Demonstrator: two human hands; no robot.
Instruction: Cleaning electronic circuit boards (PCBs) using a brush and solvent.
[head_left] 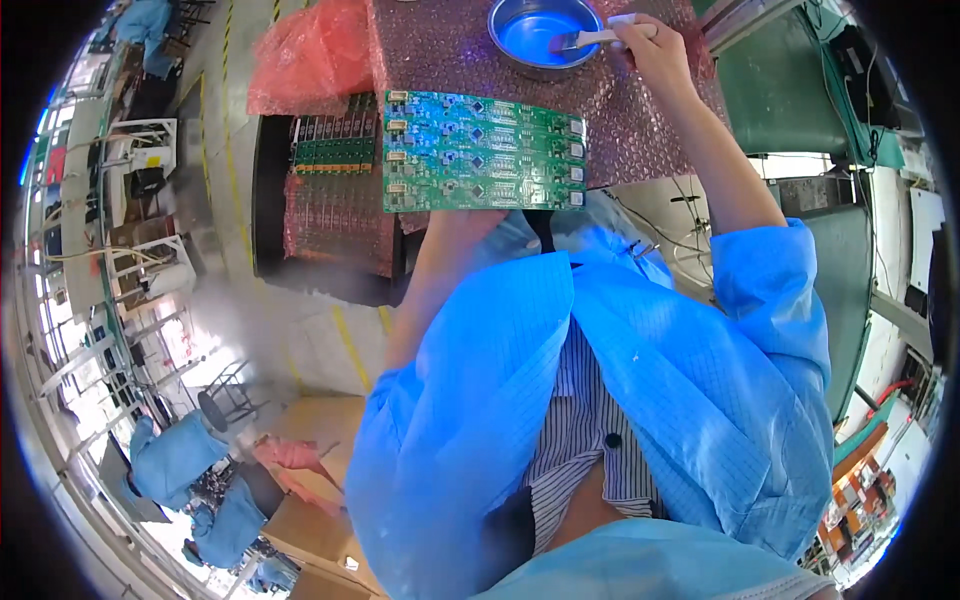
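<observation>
Far left, nine o'clock: rows of white chairs (150,160) and benches bend along the rim of the view. At seven o'clock, other workers in blue coats (175,460) sit low near stacked cardboard boxes (310,520).

Ten to eleven o'clock: a black tray (268,200) holds a rack of green boards (335,145) standing on edge, partly under pink bubble wrap (335,225). A crumpled pink bag (305,55) lies just above it.

Centre, toward twelve o'clock: a green circuit board panel (483,153), made of four long strips side by side, is held flat and level. The left hand (462,222) supports it from beneath; only the wrist and heel of the hand show below the panel's lower edge. The fingers are hidden behind the board, so I cannot tell how they are set. The panel's far edge overlaps a sheet of red-pink bubble wrap (640,120) spread on the bench.

Twelve o'clock: a round metal bowl (545,30) sits on that wrap, just beyond the panel.

One o'clock: the right hand (655,50) has its fingers closed round the handle of a small white brush (600,38). The brush head rests inside the bowl.

Two to three o'clock: a green bench surface (780,90) and black equipment (870,70) near the rim.

Lower centre: blue coat sleeves (770,300) over a striped shirt
</observation>
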